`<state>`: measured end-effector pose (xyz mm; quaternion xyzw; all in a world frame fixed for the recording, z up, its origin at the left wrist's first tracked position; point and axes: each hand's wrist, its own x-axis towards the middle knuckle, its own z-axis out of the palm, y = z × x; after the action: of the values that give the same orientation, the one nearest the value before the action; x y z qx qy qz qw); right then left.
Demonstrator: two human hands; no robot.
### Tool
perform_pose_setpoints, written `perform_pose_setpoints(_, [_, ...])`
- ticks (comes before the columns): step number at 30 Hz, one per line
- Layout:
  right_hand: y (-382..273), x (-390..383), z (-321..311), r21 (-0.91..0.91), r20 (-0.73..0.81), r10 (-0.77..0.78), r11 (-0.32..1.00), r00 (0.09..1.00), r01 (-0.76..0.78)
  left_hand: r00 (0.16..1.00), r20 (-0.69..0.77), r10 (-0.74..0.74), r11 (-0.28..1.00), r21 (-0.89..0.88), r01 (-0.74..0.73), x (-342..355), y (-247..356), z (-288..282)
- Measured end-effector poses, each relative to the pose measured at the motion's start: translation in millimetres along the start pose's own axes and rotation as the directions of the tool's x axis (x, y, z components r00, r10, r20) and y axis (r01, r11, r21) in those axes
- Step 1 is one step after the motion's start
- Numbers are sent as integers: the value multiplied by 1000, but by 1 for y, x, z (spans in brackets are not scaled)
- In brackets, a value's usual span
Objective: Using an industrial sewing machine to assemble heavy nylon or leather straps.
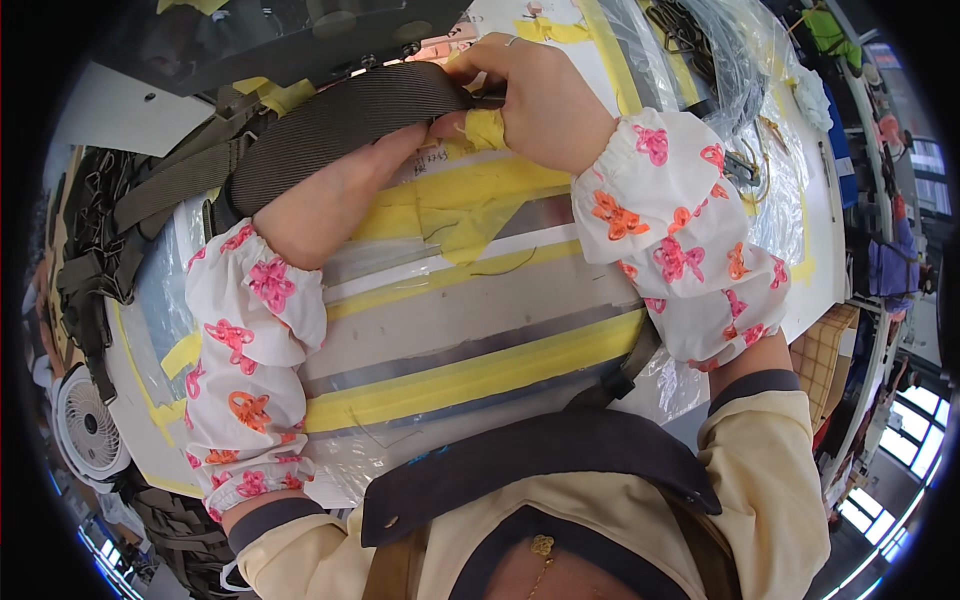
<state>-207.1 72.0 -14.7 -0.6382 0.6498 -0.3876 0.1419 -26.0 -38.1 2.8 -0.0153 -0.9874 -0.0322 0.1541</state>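
Observation:
A wide dark olive webbing strap [345, 125] arches across the far side of the worktable, under a dark machine head. My left hand [345, 190] lies along its near edge and grips it, most of its fingers hidden by the strap. At the strap's right end, my right hand [535, 105] bends its fingers over the edge and pinches it. Yellow tape [485, 130] wraps the right thumb, close to my left fingertips. Narrower webbing with a buckle [175, 195] trails off to the left.
The dark machine head [270, 45] stands just beyond my hands. Yellow tape strips [480, 370] and clear film cover the tabletop. Dark straps [100, 240] hang over the left edge, above a white fan [90, 425]. Clear plastic bags [745, 60] and metal hooks [680, 30] lie at the far right.

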Motion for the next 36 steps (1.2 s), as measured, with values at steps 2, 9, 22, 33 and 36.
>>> perform_pose_setpoints(2, [9, 1, -3, 30, 19, -31, 999, 999, 31, 1000, -23, 3, 1000, 11, -3, 0, 2, 2])
perform_pose_setpoints(9, [9, -3, -6, -5, 95, -123, 992, 988, 124, 995, -98, 12, 997, 71, -5, 2, 2, -4])
perform_pose_setpoints(22, [-7, -17, 11, -324, -31, -368, 883, 929, 339, 909, 245, -337, 853, -330, 405, -7, 8, 4])
perform_pose_setpoints(33, [-18, -20, 14, -508, 9, -319, 815, 948, 279, 972, -235, 7, 981, 190, 39, -5, 11, -1])
perform_pose_setpoints(36, [-25, -23, 16, -498, -53, -244, 847, 968, 186, 980, -181, 82, 996, 50, -74, -5, -7, 8])
